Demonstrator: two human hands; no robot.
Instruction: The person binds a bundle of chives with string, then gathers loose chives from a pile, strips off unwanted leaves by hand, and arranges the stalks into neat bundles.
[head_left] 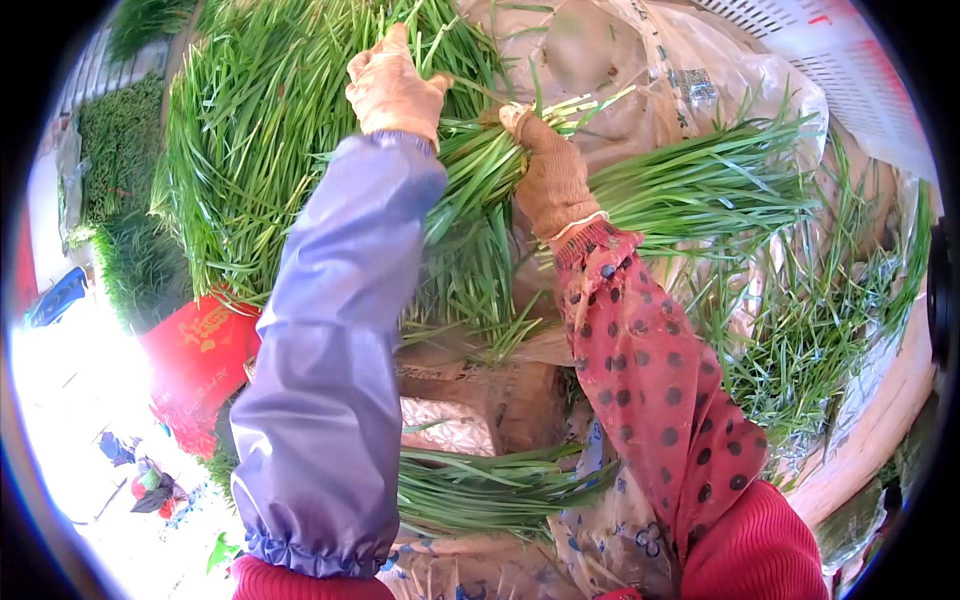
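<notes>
My left hand [395, 92], in a tan glove and purple oversleeve, is over the large pile of garlic chives [260, 150]. Its fingers are curled in, with thin blades at the thumb; what lies under the palm is hidden. Beside it, my right hand [552, 170], in a brown glove and red dotted oversleeve, is wrapped around a bunch of garlic chives [478, 165]. The pale cut ends of this bunch stick out past the thumb to the right. Another bundle of chives [705, 190] lies just right of that hand.
Loose chive blades [825, 330] lie scattered at the right. A white perforated crate [850, 75] stands at the upper right. Nearer my body are a cardboard box [525, 405] and more chives [500, 490]. A red bag [205, 350] sits at the left.
</notes>
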